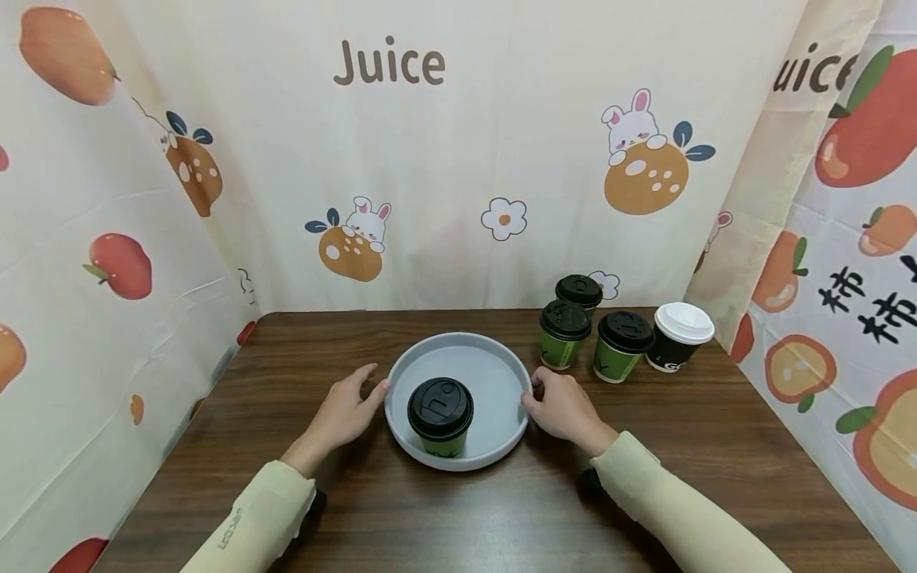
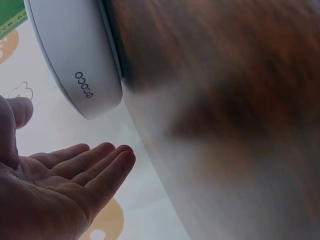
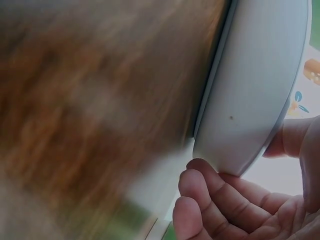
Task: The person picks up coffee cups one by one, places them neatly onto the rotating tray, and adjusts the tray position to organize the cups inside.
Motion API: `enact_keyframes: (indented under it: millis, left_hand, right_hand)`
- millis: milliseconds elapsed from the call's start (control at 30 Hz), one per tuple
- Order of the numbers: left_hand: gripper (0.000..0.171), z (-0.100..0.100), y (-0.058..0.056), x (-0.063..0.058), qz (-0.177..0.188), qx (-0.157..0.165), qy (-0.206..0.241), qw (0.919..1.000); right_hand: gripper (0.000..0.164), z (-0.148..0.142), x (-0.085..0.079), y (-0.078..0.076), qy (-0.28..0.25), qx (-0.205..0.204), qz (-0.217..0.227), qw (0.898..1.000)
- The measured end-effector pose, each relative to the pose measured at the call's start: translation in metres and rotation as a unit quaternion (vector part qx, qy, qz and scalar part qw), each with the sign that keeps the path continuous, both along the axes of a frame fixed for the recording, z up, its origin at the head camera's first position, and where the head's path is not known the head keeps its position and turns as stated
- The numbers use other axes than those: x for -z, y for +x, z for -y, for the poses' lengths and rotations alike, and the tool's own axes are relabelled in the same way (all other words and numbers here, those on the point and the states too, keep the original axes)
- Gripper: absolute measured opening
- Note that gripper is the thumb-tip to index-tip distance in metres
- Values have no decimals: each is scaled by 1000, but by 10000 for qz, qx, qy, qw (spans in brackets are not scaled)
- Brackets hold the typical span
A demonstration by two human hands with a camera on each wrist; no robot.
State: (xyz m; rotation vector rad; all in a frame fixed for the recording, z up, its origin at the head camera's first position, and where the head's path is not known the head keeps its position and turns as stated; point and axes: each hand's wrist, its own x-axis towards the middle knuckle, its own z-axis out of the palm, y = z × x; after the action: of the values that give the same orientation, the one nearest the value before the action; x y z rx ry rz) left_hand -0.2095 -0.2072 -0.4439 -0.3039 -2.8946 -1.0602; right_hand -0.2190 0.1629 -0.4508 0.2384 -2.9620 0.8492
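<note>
Grey and smooth, a round tray (image 1: 494,382) is sitting on the dark wooden table (image 1: 458,525), between the two hands. One green cup with a black lid (image 1: 440,410) is standing upright inside it, towards the near left part of the floor. The right hand (image 1: 562,406) is gripping the tray's right side, its thumb lying over the rim and its fingers bending against the outer wall. The left hand (image 1: 345,407) is holding nothing; its fingers are stretching out and its thumb is standing well away from them, just beside the left rim. Whether that thumb is lightly touching is hard to tell from the head view, though the left wrist view is showing a gap. Dark "ecoco" lettering (image 2: 84,85) is marking the tray's wall there.

Beyond the right hand, three more black-lidded green cups (image 1: 564,333) are standing near the table's far right corner, beside a black cup with a white lid (image 1: 680,338). Fruit-printed cloth (image 1: 444,159) is hanging behind.
</note>
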Motion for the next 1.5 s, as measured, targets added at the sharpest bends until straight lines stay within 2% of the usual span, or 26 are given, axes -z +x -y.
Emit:
enact_keyframes:
  millis: [200, 533, 1033, 1500]
  left_hand:
    - [61, -1, -2, 2, 26, 38, 27, 10000]
    - [63, -2, -5, 4, 7, 38, 42, 10000]
    - [59, -5, -10, 5, 21, 46, 74, 10000]
    - [58, -6, -16, 5, 207, 43, 45, 9998]
  right_hand:
    - [14, 2, -2, 4, 75, 43, 91, 9999]
    - [15, 4, -3, 12, 342, 36, -110, 9993]
    - [20, 7, -5, 21, 504, 12, -104, 9987]
    - [26, 10, -6, 27, 677, -21, -176, 9975]
